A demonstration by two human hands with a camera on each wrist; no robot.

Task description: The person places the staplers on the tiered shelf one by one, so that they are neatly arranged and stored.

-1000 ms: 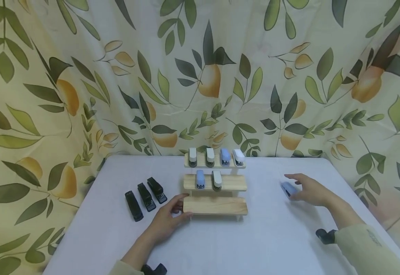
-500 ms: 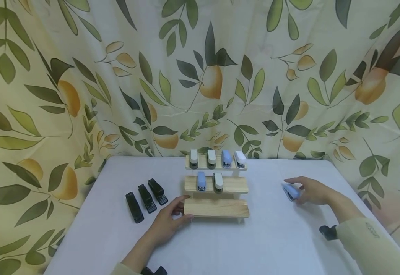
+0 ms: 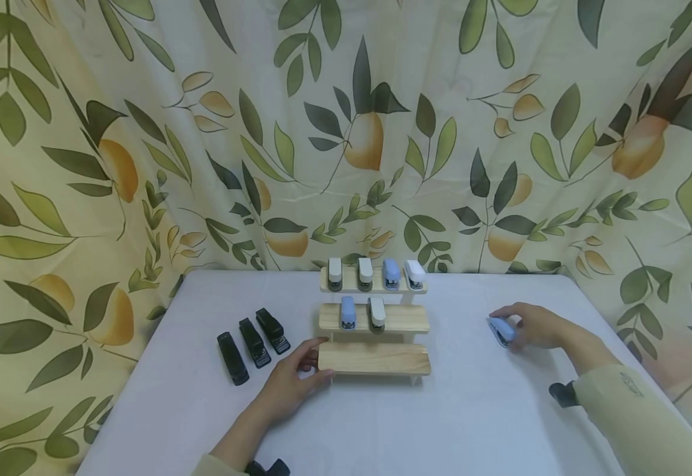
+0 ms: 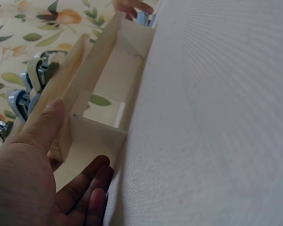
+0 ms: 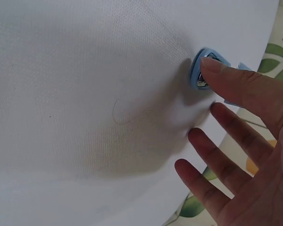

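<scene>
At the right of the table, my right hand (image 3: 539,326) pinches a small light-blue stapler (image 3: 502,332). In the right wrist view the thumb lies across the stapler (image 5: 203,77), while the other visible fingers spread apart from it; the index finger is hidden. My left hand (image 3: 298,373) holds the left end of the lowest step of a three-step wooden display stand (image 3: 376,360). The left wrist view has its thumb on the board (image 4: 61,136) and the lower fingers loosely bent beside the stand's leg. The middle step carries a blue stapler (image 3: 348,313) and a pale grey-green one (image 3: 376,315).
On the top step stand several small staplers, two pale grey-green, one blue (image 3: 390,274) and one white (image 3: 415,274). Three black staplers (image 3: 254,342) lie left of the stand on the white-covered table (image 3: 441,423). A leaf-and-fruit patterned curtain (image 3: 346,132) encloses the back and sides.
My right index finger has come down from stretched out over the blue stapler to bent against it. The stapler has turned slightly and shifted a little right. My left hand keeps its place on the stand.
</scene>
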